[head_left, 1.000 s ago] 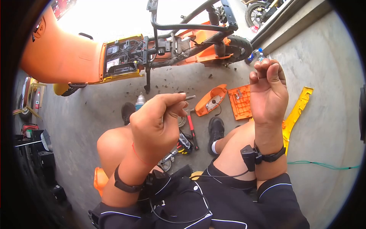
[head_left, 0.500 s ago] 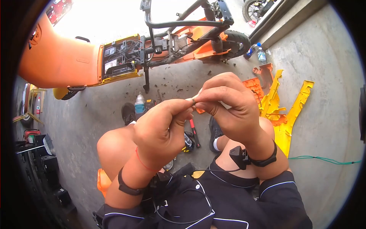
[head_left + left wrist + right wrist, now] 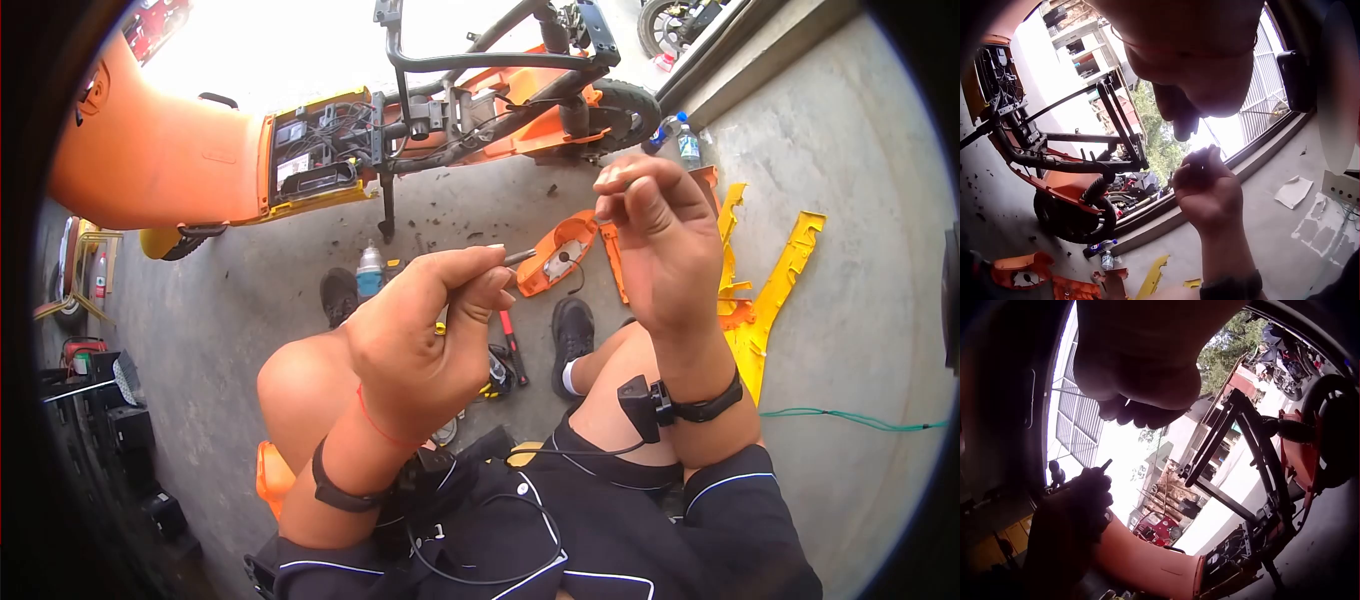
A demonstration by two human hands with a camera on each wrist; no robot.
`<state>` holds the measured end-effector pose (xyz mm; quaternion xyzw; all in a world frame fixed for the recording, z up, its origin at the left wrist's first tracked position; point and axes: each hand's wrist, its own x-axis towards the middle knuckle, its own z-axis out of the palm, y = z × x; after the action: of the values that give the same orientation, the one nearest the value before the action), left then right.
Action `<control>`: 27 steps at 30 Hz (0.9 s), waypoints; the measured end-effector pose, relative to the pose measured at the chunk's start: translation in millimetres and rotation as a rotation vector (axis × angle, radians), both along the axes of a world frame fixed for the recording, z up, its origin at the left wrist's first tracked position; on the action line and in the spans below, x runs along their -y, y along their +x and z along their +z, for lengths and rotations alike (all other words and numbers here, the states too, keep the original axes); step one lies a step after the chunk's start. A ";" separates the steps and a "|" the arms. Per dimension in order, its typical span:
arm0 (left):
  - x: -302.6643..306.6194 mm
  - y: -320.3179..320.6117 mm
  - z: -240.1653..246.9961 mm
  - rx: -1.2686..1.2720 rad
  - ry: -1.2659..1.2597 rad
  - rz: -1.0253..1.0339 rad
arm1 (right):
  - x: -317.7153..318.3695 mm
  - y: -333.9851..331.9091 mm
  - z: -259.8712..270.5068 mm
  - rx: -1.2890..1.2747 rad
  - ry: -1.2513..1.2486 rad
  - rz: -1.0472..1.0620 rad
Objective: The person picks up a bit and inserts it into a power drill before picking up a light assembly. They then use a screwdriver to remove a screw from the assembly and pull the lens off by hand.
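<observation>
I pinched the metal rod [image 3: 520, 257] in my left fingers [image 3: 465, 262], tip best kept free; right fingers [image 3: 665, 180] curled, hold unclear.

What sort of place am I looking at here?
Probably a vehicle repair workshop or garage: there's an orange scooter with its wiring exposed, loose yellow panels on the floor, and a red-handled tool lying nearby.

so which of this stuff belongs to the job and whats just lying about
Likely part of the job:
small metal piece, pinched in the left hand
partly stripped orange scooter
yellow panels, possibly its parts

Seemingly just lying about:
clear bottle
green cord
red-handled tool, perhaps used at other moments
</observation>
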<state>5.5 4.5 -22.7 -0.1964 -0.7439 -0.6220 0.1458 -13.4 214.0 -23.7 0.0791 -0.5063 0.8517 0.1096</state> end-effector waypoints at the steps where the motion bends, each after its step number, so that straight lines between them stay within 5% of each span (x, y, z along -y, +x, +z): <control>1: -0.2 1.3 -0.1 0.001 -0.003 -0.002 | 6.9 5.1 1.2 -0.081 0.264 -0.022; 3: -1.2 2.5 0.6 0.122 0.093 -0.017 | 17.4 11.2 7.4 -0.116 0.345 -0.075; 5: -0.2 3.0 1.8 0.141 0.086 -0.019 | 17.5 11.9 9.1 -0.398 0.872 -0.201; 6: 0.6 3.8 1.9 0.158 0.078 -0.019 | 21.1 11.8 12.6 -0.437 0.939 -0.247; 27: -2.0 3.0 -0.3 0.089 0.058 -0.034 | 38.2 13.2 8.6 -0.690 1.247 -0.412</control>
<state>8.5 6.5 -23.0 -0.1769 -0.7277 -0.6539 0.1078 -0.3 175.8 -15.0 0.2929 -0.8374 0.2951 0.3548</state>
